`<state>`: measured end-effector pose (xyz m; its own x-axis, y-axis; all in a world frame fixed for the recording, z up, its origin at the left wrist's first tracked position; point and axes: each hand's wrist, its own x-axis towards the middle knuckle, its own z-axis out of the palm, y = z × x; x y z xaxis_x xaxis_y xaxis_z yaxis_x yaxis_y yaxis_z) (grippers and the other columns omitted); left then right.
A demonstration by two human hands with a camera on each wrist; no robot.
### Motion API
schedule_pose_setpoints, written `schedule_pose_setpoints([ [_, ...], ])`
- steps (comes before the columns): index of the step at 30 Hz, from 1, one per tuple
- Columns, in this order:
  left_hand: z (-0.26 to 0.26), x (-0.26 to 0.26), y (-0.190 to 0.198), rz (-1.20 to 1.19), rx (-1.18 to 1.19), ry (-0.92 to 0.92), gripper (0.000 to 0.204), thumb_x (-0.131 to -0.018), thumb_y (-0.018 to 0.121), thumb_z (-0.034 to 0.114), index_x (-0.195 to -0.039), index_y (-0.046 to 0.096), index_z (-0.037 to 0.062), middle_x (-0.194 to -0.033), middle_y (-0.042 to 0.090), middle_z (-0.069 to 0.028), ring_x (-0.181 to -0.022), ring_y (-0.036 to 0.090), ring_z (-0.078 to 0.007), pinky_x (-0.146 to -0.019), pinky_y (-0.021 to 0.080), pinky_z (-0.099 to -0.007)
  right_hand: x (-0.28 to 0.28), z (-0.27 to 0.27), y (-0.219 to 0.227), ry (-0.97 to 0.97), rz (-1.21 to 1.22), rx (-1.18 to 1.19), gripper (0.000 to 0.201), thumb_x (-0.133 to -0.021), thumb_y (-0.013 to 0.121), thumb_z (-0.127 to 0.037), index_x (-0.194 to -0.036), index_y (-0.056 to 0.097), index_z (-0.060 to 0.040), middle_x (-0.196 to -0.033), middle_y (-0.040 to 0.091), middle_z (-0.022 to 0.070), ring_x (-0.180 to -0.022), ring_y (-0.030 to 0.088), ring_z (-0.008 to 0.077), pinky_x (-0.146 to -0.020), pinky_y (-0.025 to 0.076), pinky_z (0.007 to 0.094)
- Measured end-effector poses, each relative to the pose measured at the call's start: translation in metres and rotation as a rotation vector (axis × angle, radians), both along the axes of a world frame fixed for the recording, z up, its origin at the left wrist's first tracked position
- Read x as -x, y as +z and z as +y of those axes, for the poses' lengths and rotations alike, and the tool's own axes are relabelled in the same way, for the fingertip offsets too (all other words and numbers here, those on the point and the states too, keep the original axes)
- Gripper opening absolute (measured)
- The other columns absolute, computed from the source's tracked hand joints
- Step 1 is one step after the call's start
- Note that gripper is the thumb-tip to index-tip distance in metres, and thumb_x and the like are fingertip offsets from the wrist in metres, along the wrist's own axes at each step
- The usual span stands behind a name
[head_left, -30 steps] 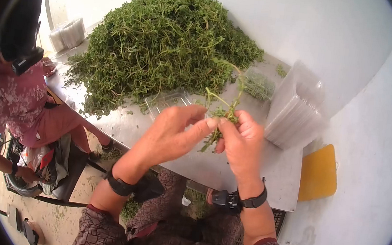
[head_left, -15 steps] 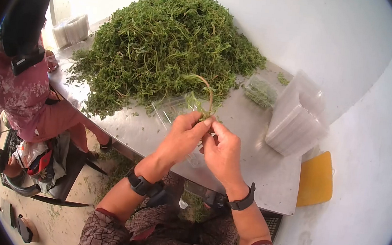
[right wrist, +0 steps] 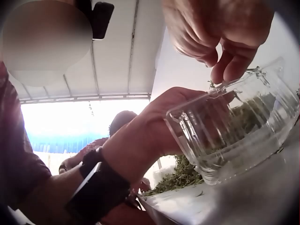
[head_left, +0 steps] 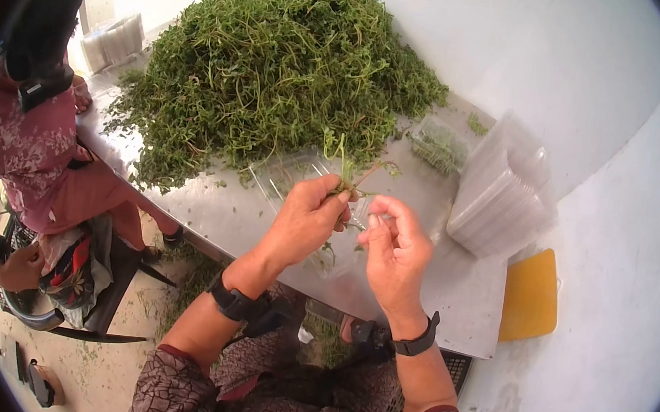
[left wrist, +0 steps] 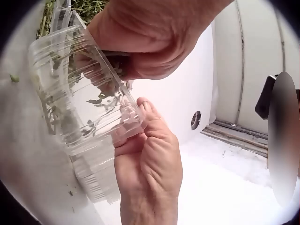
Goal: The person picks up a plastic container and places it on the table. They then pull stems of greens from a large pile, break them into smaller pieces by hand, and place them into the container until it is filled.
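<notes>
In the head view, my left hand (head_left: 305, 215) pinches a small bunch of green sprigs (head_left: 345, 172) between thumb and fingers. Just to its right, my right hand (head_left: 399, 249) has its thumb and forefinger brought together at a thin stem of the bunch; its tips partly hide that contact. Below the hands, an open clear plastic box (head_left: 268, 183) rests on the metal table (head_left: 209, 208). The right wrist view shows the right hand (right wrist: 218, 35) above the box wall (right wrist: 220, 140), and the left hand (right wrist: 159, 117) behind it.
A large heap of green sprigs (head_left: 280, 72) stands behind the box. To the right are a filled box (head_left: 438, 147), stacked clear boxes (head_left: 500, 192) and a yellow board (head_left: 531, 295). Another person (head_left: 22, 149) is at the left beside further clear boxes (head_left: 112, 42).
My hands, together half a second ago, are now slightly apart, the right one farther right. The long curved stem no longer arches above them; the bunch is turned differently in the left hand.
</notes>
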<state>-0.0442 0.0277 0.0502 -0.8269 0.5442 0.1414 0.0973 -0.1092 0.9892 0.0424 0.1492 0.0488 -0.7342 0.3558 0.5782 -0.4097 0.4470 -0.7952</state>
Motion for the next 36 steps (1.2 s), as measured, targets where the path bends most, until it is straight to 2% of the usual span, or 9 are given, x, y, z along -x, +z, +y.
schedule_pose_setpoints([
  [1,0.0,0.0,0.001,0.037,0.049,-0.008,0.019,-0.095,0.049,0.012,-0.095,0.061,-0.0025,-0.071,0.056,-0.0005,-0.065,0.052,-0.0078,-0.057,0.043,-0.0238,0.002,0.001,0.0,-0.001,-0.004,0.001,0.017,-0.089,0.054,0.002,-0.105,0.06,0.0028,-0.097,0.064,0.0119,-0.069,0.064,0.0128,-0.06,0.054,0.0271],
  [3,-0.001,0.0,0.004,0.045,0.09,-0.016,0.019,-0.095,0.05,0.013,-0.094,0.061,-0.0022,-0.07,0.056,0.0001,-0.064,0.052,-0.0074,-0.057,0.043,-0.0237,0.008,0.004,0.002,-0.058,0.209,-0.27,0.024,-0.084,0.056,0.008,-0.108,0.06,0.0023,-0.109,0.062,0.0175,-0.076,0.067,0.0183,-0.064,0.055,0.0297],
  [7,0.001,0.002,-0.007,0.076,0.122,-0.073,0.021,-0.094,0.05,0.016,-0.092,0.062,-0.0013,-0.069,0.054,0.0015,-0.063,0.049,-0.0067,-0.055,0.041,-0.023,0.013,0.017,0.005,-0.063,0.2,-0.387,0.029,-0.08,0.057,0.011,-0.107,0.06,0.0024,-0.111,0.063,0.0191,-0.079,0.068,0.0244,-0.066,0.055,0.031],
  [12,-0.002,0.0,-0.004,0.087,0.126,-0.081,0.022,-0.093,0.051,0.017,-0.087,0.062,-0.0009,-0.067,0.052,0.0024,-0.061,0.045,-0.0061,-0.054,0.038,-0.0231,0.017,0.024,0.011,-0.061,0.165,-0.601,0.024,-0.076,0.06,0.01,-0.099,0.063,0.0016,-0.1,0.064,0.0153,-0.077,0.066,0.0301,-0.065,0.055,0.0344],
  [24,-0.001,-0.007,-0.013,0.287,0.154,0.006,0.02,-0.092,0.053,0.013,-0.077,0.054,0.0007,-0.061,0.047,0.0037,-0.057,0.038,-0.005,-0.049,0.034,-0.025,0.007,0.026,0.024,-0.093,0.005,-1.014,0.015,-0.07,0.063,0.001,-0.084,0.061,-0.0036,-0.068,0.057,0.0079,-0.066,0.06,0.027,-0.053,0.048,0.0365],
  [28,0.001,-0.009,-0.014,0.351,0.13,0.055,0.021,-0.093,0.053,0.012,-0.075,0.052,0.0014,-0.06,0.046,0.0042,-0.056,0.037,-0.0044,-0.048,0.032,-0.0251,0.01,0.023,0.021,-0.096,0.011,-0.886,0.01,-0.07,0.063,0.001,-0.079,0.06,-0.003,-0.062,0.057,0.0096,-0.06,0.06,0.0276,-0.051,0.047,0.0363],
  [31,0.003,-0.011,-0.013,0.35,0.087,0.064,0.021,-0.093,0.053,0.012,-0.075,0.052,0.0015,-0.06,0.046,0.0046,-0.055,0.036,-0.0046,-0.047,0.032,-0.0247,0.012,0.02,0.016,-0.108,0.066,-0.665,0.008,-0.07,0.06,0.003,-0.077,0.061,-0.0012,-0.064,0.06,0.0127,-0.054,0.059,0.0291,-0.048,0.045,0.0344],
  [34,0.003,-0.013,-0.012,0.357,0.101,0.064,0.02,-0.094,0.052,0.012,-0.077,0.055,0.0012,-0.061,0.047,0.0043,-0.056,0.038,-0.0046,-0.049,0.033,-0.0239,0.012,0.021,0.014,-0.101,0.031,-0.503,0.008,-0.074,0.058,0.002,-0.08,0.063,0.0007,-0.066,0.064,0.011,-0.051,0.059,0.0236,-0.046,0.043,0.0307],
  [36,0.002,-0.014,-0.013,0.291,0.072,0.054,0.019,-0.094,0.052,0.012,-0.079,0.056,0.0007,-0.061,0.047,0.0039,-0.057,0.04,-0.0048,-0.051,0.034,-0.0233,0.008,0.029,0.02,-0.073,-0.149,-0.126,0.011,-0.081,0.053,-0.001,-0.084,0.064,0.0007,-0.067,0.065,0.0075,-0.052,0.059,0.0147,-0.045,0.041,0.0256],
])
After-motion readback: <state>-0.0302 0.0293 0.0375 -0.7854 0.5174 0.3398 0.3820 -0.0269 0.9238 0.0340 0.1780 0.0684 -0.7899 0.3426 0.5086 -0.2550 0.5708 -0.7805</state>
